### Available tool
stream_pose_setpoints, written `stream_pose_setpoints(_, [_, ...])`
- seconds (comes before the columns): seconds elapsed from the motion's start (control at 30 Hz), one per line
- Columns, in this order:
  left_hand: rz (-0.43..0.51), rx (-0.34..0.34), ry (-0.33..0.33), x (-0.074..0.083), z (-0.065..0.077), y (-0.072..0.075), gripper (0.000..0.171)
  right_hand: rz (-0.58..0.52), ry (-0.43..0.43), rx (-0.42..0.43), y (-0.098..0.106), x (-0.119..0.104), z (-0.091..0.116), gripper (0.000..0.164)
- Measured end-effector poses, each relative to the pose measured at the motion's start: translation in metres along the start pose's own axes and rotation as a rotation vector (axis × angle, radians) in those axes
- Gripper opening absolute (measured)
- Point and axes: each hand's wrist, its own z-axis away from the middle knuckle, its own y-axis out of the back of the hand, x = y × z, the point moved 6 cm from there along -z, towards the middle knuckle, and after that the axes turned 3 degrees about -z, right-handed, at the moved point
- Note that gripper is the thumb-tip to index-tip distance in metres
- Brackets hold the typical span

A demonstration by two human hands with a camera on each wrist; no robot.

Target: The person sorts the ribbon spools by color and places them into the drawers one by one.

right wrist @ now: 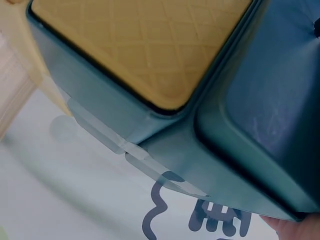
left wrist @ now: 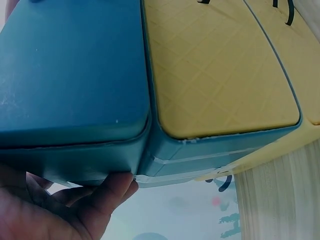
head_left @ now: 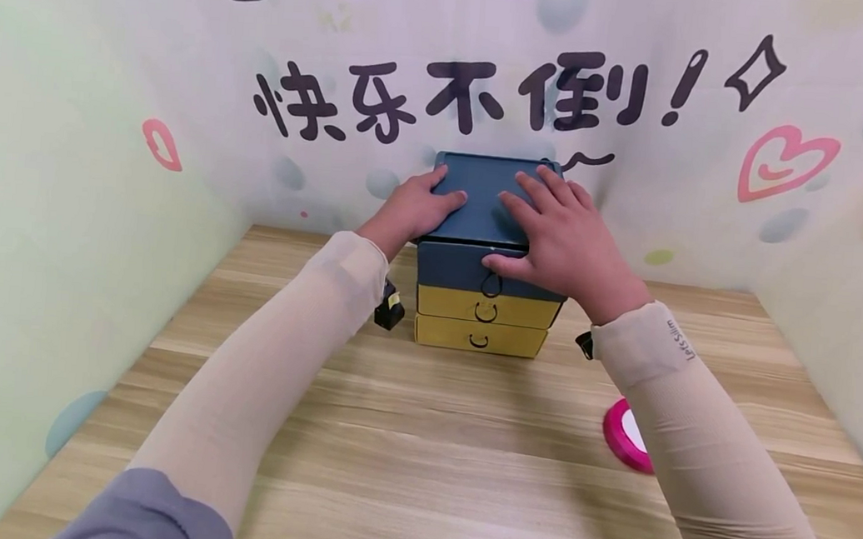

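A small stacked drawer box stands against the back wall, with a blue top [head_left: 482, 194], a blue upper drawer [head_left: 453, 264] and two yellow drawers [head_left: 447, 302] below, each with a dark loop pull. My left hand [head_left: 415, 206] rests over the box's top left edge. Its thumb lies on the lid, and in the left wrist view some fingers [left wrist: 112, 192] touch the blue side. Spread across the right part of the top, my right hand [head_left: 569, 241] has its thumb near the upper drawer's front edge. Little of that hand shows in the right wrist view.
A roll of pink ribbon [head_left: 626, 438] lies on the wooden table [head_left: 417, 469], partly behind my right forearm. Printed cloth walls [head_left: 434, 19] close off the back and both sides.
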Motion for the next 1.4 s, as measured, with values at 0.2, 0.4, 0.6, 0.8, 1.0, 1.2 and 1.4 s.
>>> stream_pose_setpoints(0.2, [0.005,-0.003,-0.011,0.002,-0.001,0.0,0.07,0.016,-0.035,0.001,-0.001,0.003,0.001,0.088])
stream_pose_setpoints(0.4, [0.009,-0.003,-0.001,0.0,0.0,0.0,0.07,0.035,-0.042,-0.005,-0.003,0.002,0.0,0.087])
stream_pose_setpoints(0.6, [0.016,-0.01,-0.001,0.001,0.0,-0.001,0.071,0.057,-0.053,-0.003,-0.006,0.002,0.001,0.083])
stream_pose_setpoints(0.8, [0.016,-0.004,-0.002,0.001,0.001,0.001,0.07,0.044,-0.063,0.01,-0.006,0.002,0.001,0.084])
stream_pose_setpoints(1.0, [0.012,-0.01,0.004,0.0,0.0,0.001,0.071,0.002,-0.083,0.022,-0.008,0.001,0.001,0.084])
stream_pose_setpoints(1.2, [0.019,-0.007,0.011,-0.001,0.0,0.001,0.071,-0.095,-0.114,0.045,-0.008,0.002,0.005,0.081])
stream_pose_setpoints(1.4, [0.043,0.003,0.009,-0.001,-0.001,0.0,0.07,-0.354,-0.188,0.111,-0.007,0.011,0.02,0.071])
